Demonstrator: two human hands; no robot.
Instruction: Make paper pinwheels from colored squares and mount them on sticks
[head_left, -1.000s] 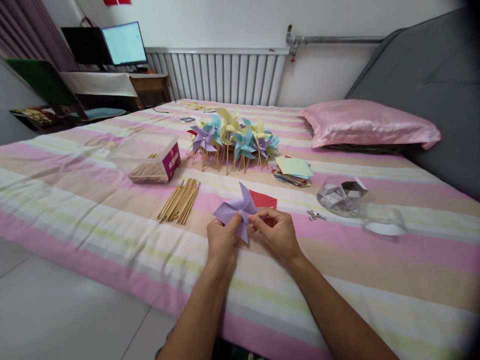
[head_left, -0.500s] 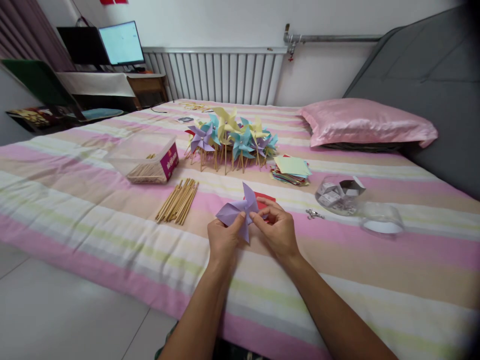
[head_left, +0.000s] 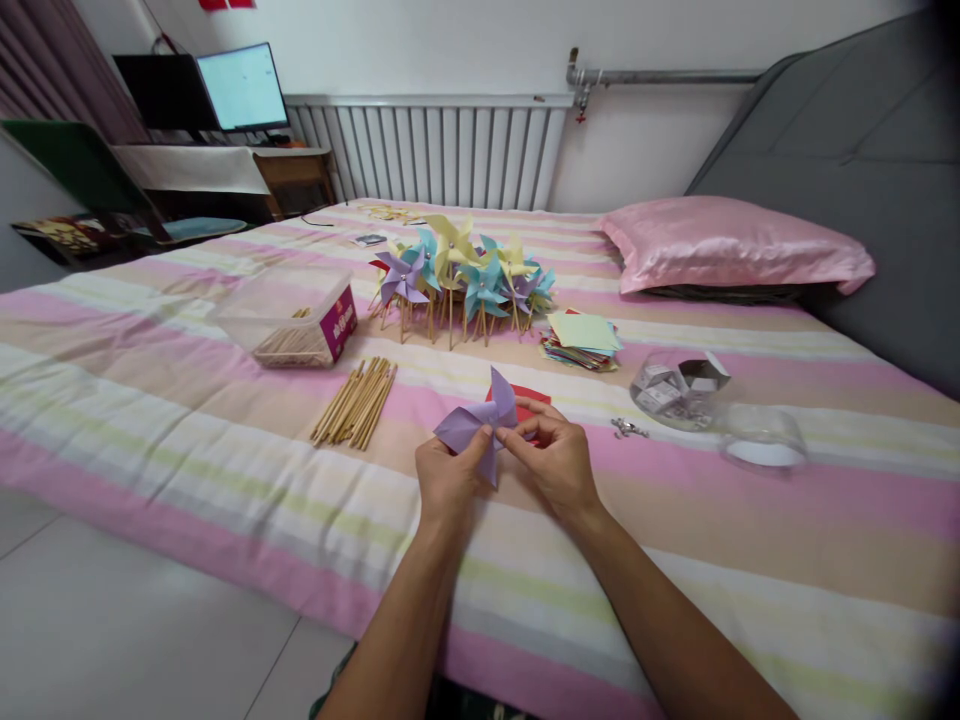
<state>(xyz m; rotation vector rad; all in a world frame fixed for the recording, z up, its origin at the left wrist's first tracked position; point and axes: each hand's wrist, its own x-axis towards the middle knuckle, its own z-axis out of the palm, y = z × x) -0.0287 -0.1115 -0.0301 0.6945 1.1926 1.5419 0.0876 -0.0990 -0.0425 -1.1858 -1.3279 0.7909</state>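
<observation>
A purple paper pinwheel [head_left: 472,423] is held just above the striped bed cover, near the front edge of the bed. My left hand [head_left: 444,480] pinches its lower left part. My right hand [head_left: 553,462] pinches its centre from the right with thumb and forefinger. Under the pinwheel lies a red paper square [head_left: 531,399]. A bundle of wooden sticks [head_left: 358,401] lies to the left of my hands.
A cluster of finished pinwheels [head_left: 457,275] stands mid-bed, with a stack of coloured paper [head_left: 583,340] beside it. A clear box of sticks [head_left: 289,315] sits left. A tipped clear jar [head_left: 679,390], its lid [head_left: 765,450] and small metal pins [head_left: 628,429] lie right. A pink pillow [head_left: 731,250] lies behind.
The pinwheel has turned slightly and my right fingers have shifted toward its centre. Both hands stay in the same place.
</observation>
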